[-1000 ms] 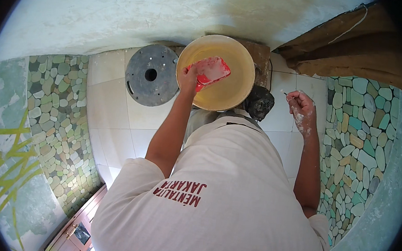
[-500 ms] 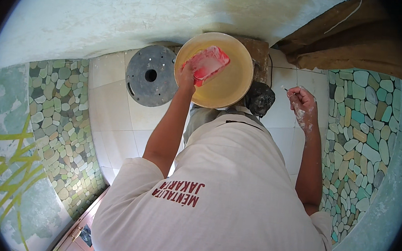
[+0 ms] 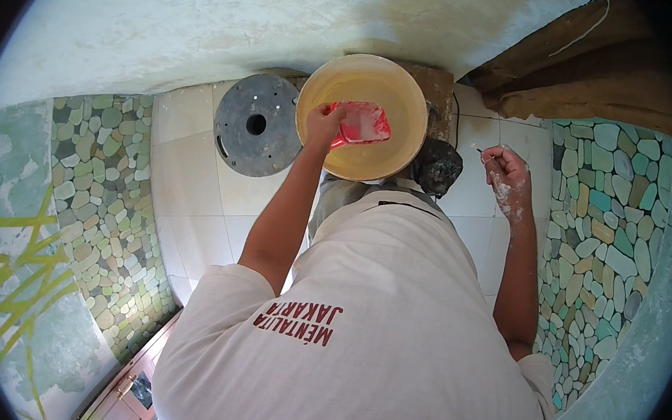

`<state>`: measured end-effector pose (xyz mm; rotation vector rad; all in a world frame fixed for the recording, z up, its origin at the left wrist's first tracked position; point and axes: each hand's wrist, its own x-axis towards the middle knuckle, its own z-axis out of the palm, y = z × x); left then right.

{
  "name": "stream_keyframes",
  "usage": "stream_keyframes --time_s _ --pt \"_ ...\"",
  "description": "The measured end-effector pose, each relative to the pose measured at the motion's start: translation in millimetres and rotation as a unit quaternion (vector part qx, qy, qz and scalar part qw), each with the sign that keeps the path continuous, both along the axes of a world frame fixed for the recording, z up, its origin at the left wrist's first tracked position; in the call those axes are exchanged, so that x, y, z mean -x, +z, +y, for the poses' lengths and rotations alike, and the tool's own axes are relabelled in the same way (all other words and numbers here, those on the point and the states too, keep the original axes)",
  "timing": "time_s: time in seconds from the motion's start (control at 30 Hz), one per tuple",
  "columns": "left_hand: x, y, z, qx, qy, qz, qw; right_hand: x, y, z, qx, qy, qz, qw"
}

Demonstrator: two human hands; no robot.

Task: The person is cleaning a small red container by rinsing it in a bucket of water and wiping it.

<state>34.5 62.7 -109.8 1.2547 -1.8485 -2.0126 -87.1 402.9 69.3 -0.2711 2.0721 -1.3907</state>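
My left hand (image 3: 323,128) is closed round the handle of a red plastic scoop (image 3: 365,123), which has a squarish pan smeared with white residue. The scoop is over a round yellowish basin (image 3: 405,152), inside its rim; whether it touches what is in the basin, I cannot tell. Off to the right of the basin, my right hand (image 3: 506,180) hangs in the air, spattered with white paste. Its fingers are pinched, and a thin, small tip pokes out between them, too small to name.
A grey round disc with a central hole (image 3: 274,142) lies left of the basin on pale floor tiles (image 3: 184,190). A black plastic bag (image 3: 439,167) and a brown block (image 3: 437,88) adjoin the basin. Brown cloth (image 3: 599,77) drapes at the back right; pebble-patterned walls (image 3: 604,231) flank both sides.
My left hand has turned the scoop, so its pan points more straight to the right and sits slightly lower. My right hand has hardly moved.
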Motion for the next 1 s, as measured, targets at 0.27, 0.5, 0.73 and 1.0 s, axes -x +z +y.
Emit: stream_keyframes --time_s 0.27,0.5,0.73,1.0 --pt "7 44 7 -0.184 0.123 0.008 0.975 -1 -10 5 0.022 -0.008 -0.006 1.0" --pt "-2 20 3 -0.183 0.038 0.063 0.98 0 -6 -1 0.021 -0.002 -0.006 1.0" --pt "-3 20 17 -0.406 0.025 0.152 0.901 -1 -6 2 0.022 -0.011 -0.012 1.0" --pt "-19 -23 6 -0.249 0.032 0.145 0.957 3 -7 0 0.015 -0.001 -0.01 1.0"
